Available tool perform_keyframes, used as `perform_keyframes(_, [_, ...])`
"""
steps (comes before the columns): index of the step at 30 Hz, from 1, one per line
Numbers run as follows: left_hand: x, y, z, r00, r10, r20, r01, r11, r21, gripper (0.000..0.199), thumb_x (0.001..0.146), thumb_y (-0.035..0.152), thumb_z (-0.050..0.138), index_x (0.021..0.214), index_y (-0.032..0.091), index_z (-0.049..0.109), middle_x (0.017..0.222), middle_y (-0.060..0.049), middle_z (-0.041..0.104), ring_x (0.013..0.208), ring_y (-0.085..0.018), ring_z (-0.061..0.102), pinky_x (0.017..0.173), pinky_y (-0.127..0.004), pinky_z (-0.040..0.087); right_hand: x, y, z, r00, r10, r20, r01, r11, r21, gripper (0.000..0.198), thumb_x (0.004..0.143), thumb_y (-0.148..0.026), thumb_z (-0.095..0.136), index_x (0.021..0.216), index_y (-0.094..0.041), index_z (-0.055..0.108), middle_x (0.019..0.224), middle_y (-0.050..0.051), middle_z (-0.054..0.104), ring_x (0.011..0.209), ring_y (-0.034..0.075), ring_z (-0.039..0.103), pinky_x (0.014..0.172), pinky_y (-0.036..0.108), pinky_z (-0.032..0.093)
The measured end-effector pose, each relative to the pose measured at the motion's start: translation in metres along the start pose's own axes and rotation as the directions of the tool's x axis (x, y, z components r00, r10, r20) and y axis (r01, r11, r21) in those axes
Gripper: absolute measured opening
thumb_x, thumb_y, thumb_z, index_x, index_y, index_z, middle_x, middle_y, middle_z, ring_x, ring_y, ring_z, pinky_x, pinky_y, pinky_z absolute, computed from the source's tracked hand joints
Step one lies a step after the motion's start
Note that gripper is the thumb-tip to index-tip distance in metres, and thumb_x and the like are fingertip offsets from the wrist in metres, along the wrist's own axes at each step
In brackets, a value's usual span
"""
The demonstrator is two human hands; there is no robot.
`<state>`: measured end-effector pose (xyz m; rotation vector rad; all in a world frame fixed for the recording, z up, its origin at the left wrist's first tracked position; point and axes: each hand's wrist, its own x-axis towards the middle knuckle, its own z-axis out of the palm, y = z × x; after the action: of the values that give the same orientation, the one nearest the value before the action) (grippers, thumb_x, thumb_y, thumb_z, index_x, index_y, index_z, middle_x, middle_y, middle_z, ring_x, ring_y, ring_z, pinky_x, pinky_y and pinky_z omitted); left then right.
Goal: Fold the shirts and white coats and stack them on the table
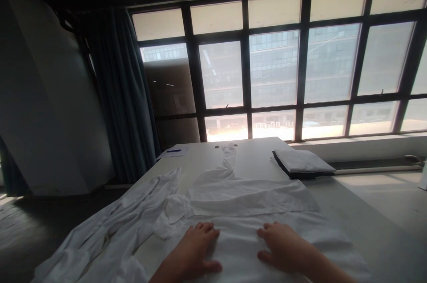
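Note:
A white shirt [247, 203] lies spread across the table, its collar toward the left and one sleeve [228, 156] stretched toward the far edge. My left hand [196, 249] rests on the fabric below the collar, fingers spread and nothing in them. Farther right, my right hand [283, 247] lies on the same shirt, also open, with its fingers pointing left. Left of the shirt is another crumpled white garment [123, 216], which reaches along the table's left side.
A stack of folded cloth [302, 160], white over black, sits at the table's right edge. At the far left corner a blue pen [174, 151] lies on a paper sheet. Beyond the white table [256, 146] stand large windows [273, 69] and a dark curtain [123, 91].

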<state>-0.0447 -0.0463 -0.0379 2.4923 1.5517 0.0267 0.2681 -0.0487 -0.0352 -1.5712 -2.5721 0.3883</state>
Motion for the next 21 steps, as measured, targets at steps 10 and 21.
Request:
perform_keyframes(10, [0.022, -0.006, 0.036, 0.986, 0.113, -0.126, -0.117, 0.993, -0.022, 0.069, 0.097, 0.069, 0.041, 0.157, 0.04, 0.025, 0.167, -0.001, 0.021, 0.153, -0.031, 0.021, 0.124, -0.057, 0.017, 0.026, -0.003, 0.058, 0.992, -0.061, -0.109, 0.074, 0.99, 0.121, 0.071, 0.096, -0.071, 0.035, 0.157, -0.035, 0.03, 0.167, 0.006, 0.017, 0.154, 0.035, 0.01, 0.122, 0.06, 0.003])
perform_keyframes(21, [0.011, -0.038, 0.028, 0.989, 0.06, -0.134, -0.061, 0.998, 0.001, 0.062, 0.099, 0.066, 0.038, 0.156, 0.043, 0.029, 0.166, 0.002, 0.026, 0.151, -0.032, 0.023, 0.123, -0.053, 0.018, -0.028, 0.129, 0.047, 0.979, 0.084, -0.184, -0.088, 0.996, -0.013, 0.061, 0.097, -0.065, 0.034, 0.153, -0.04, 0.038, 0.165, 0.002, 0.028, 0.152, 0.028, 0.023, 0.123, 0.054, 0.011])
